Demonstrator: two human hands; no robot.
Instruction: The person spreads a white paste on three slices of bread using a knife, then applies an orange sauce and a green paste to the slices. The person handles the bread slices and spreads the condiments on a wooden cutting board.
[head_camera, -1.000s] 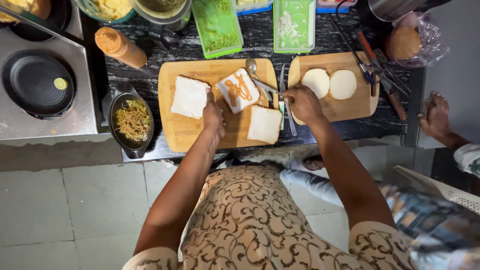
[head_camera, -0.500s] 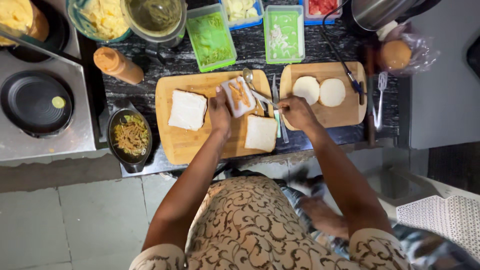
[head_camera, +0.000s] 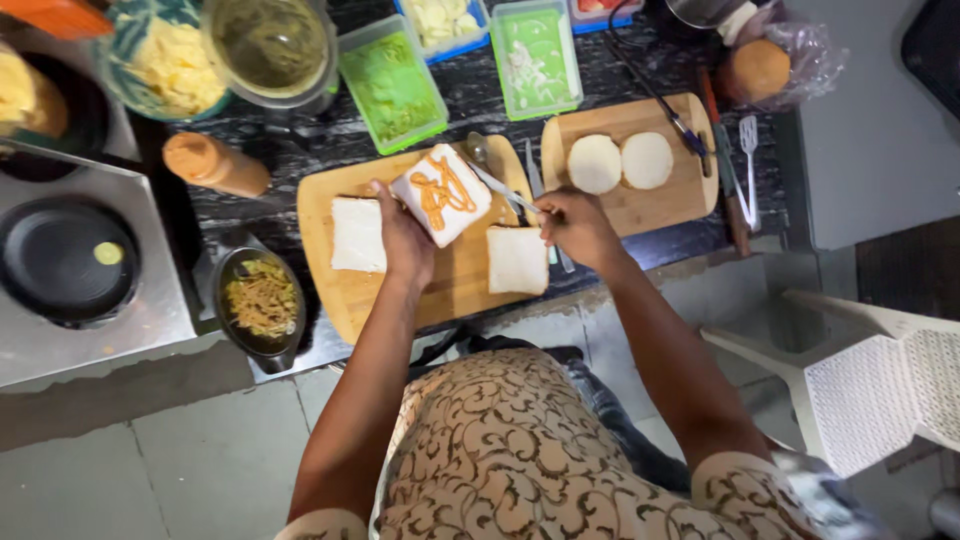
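Head view: the left hand (head_camera: 402, 240) grips a tilted bread slice (head_camera: 441, 194) with orange sauce, corner toward the surface's far edge; the right hand (head_camera: 573, 226) grips a knife (head_camera: 500, 188) pointing at it.

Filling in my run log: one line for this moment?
left hand: holds sauced bread slice | right hand: holds knife | wooden cutting board: two plain slices

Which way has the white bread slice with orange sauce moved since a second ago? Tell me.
Yes. The sauced bread slice is lifted off the wooden cutting board in the left hand, tilted.
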